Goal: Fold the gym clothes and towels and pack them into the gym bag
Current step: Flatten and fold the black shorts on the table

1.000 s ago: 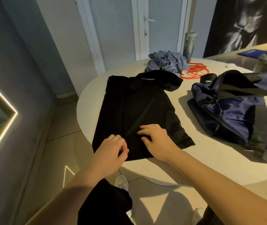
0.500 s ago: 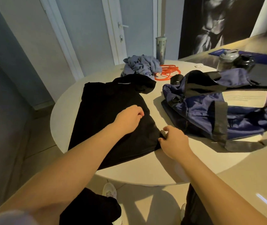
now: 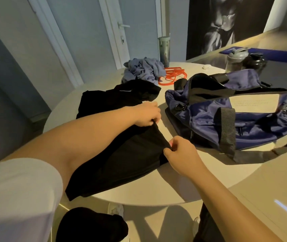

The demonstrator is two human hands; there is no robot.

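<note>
A black garment (image 3: 121,159) lies spread on the round white table (image 3: 174,189), its near end hanging over the table's edge. My left hand (image 3: 148,114) pinches the garment's right edge farther back and lifts it a little. Closer to me, my right hand (image 3: 179,154) pinches the same edge at its corner. The navy gym bag (image 3: 226,116) stands unzipped just right of the garment, its black strap trailing onto the table. A crumpled grey-blue cloth (image 3: 143,69) lies in a heap at the back of the table.
Orange resistance bands (image 3: 172,76) lie beside the grey-blue cloth. A tall tumbler (image 3: 164,49) stands behind them. Two shaker bottles (image 3: 244,62) stand behind the bag. Closed doors and a wall are beyond the table. My shoes show on the floor below.
Both hands left the garment's near hem and moved to its right edge. They now pinch that edge and raise it off the table. My view has swung right toward the bag.
</note>
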